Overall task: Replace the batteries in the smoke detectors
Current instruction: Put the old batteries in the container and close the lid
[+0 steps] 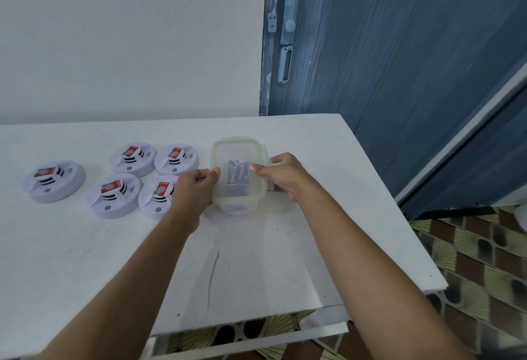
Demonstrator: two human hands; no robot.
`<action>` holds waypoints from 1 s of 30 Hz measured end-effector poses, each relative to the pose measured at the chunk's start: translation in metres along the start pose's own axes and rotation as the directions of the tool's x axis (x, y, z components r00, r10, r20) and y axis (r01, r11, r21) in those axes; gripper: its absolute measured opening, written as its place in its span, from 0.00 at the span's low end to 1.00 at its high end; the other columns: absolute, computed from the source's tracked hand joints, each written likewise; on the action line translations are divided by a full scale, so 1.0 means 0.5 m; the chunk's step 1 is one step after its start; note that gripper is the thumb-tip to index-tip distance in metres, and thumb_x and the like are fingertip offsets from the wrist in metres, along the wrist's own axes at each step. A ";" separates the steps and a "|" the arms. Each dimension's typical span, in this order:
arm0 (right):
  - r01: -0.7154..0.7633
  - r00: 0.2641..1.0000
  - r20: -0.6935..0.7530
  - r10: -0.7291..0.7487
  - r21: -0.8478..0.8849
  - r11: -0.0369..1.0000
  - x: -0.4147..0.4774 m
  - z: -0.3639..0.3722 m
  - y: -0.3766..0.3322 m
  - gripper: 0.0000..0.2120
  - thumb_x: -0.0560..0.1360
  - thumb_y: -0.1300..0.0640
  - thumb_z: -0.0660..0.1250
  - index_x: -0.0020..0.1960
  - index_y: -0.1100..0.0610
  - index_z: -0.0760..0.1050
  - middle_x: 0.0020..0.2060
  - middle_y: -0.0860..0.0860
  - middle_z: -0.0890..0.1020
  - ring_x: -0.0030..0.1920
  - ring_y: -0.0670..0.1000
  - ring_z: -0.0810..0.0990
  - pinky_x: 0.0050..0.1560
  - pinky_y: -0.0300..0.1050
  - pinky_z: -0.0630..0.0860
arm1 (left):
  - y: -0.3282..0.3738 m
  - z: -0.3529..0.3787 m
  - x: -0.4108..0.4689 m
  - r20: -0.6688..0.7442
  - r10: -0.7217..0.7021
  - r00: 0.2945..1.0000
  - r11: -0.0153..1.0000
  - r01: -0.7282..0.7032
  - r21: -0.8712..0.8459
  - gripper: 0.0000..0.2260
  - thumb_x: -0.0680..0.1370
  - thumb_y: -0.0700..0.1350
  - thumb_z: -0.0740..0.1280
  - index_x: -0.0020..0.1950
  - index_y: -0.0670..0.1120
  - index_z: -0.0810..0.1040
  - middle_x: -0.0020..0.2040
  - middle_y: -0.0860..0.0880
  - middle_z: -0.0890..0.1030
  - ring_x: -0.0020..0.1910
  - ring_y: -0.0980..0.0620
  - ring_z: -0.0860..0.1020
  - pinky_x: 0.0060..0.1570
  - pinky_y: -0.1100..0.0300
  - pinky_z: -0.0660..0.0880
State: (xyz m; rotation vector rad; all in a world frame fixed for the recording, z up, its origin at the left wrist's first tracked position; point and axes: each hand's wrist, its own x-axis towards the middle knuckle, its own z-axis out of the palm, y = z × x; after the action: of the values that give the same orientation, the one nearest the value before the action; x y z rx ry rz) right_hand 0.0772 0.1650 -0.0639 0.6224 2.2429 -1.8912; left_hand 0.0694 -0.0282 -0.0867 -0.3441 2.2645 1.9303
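Five round white plastic smoke detectors (114,195), each with a red-labelled block on top, lie in a loose cluster at 9 o'clock on the white table (85,260), one of them well apart at the far left. Just beside them, toward 3 o'clock, stands a clear rectangular plastic box with a pale yellow-rimmed lid (238,145), and dark batteries (238,178) show dimly through it. The likely hazard is a lid that gives way suddenly: a hard pull could tip the box and send the batteries rolling toward the table's 3 o'clock edge. The left wrist, which partly covers the nearest detector, could also knock it. The left hand (196,185) pinches the lid's rim at the box's 9 o'clock side, thumb on top, fingers curled under. The right hand (281,175) grips the 3 o'clock side, thumb pressed on the lid, fingers wrapped round a pale side flap; whether that flap is released cannot be told. Both forearms reach in from 6 o'clock, wrists low. A blue door (399,60) stands at 1 o'clock.
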 end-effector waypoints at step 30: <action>0.070 0.979 -0.177 -0.104 -0.192 0.979 -0.033 0.048 0.022 0.25 0.81 0.49 0.62 0.30 0.51 0.56 0.25 0.48 0.62 0.27 0.50 0.61 0.31 0.43 0.59 | -0.008 -0.009 0.002 -0.004 0.057 0.998 0.994 -0.056 0.097 0.18 0.75 0.57 0.69 0.55 0.45 0.78 0.52 0.45 0.80 0.54 0.42 0.79 0.52 0.42 0.79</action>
State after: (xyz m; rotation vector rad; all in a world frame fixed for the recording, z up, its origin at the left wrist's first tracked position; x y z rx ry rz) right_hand 0.0929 0.1394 -0.0727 0.7085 2.5661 -1.6970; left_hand 0.0694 -0.0333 -0.0899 -0.2775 2.3861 1.8396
